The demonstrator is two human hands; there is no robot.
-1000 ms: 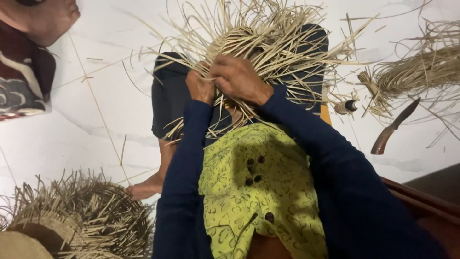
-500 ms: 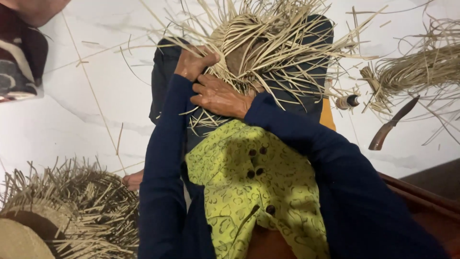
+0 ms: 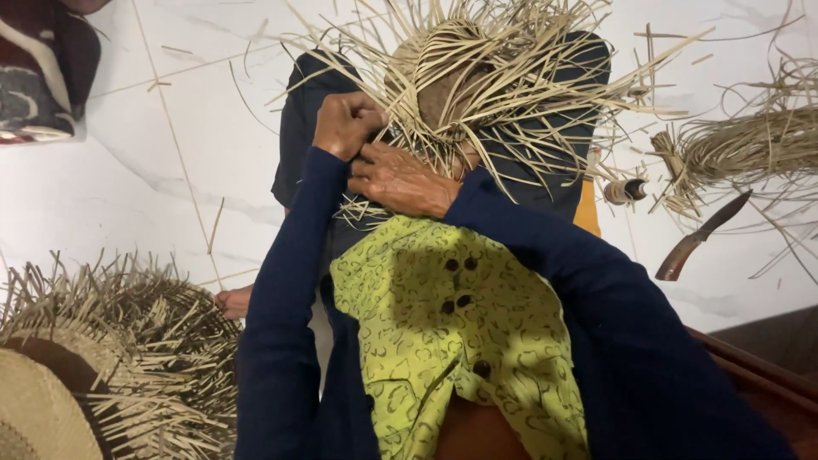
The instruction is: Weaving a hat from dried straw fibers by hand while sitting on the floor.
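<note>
In the upper middle of the frame a half-woven straw hat (image 3: 460, 94) rests on the person's lap, over dark trousers, its finished crown facing up and a wide spray of loose pale strips fanning out from the edge in every direction. The left hand (image 3: 345, 123) sits at the left side of the weave, closed into a tight fist around a few of those strips. The right hand (image 3: 400, 181) lies just below and to the right of it, fingers pressed together and flat against the lower edge of the work; whether it pinches a strip underneath cannot be told from here. The two hands touch each other.

The hat looks very light and springy. The woven part seems firm enough to hold by the rim, while the free strips appear thin, stiff and brittle, likely to crease or snap if bent sharply, so a hold close to the woven edge looks safest.

At the lower left of the frame another hat (image 3: 81, 366) with the same ragged fringe lies on the white tiled floor (image 3: 128, 196). At the right edge are a bundle of raw straw (image 3: 750, 149), a knife with a brown handle (image 3: 700, 238) just below it, and a small spool (image 3: 626, 190) beside the knee. Patterned cloth (image 3: 43, 77) fills the upper left corner.
</note>
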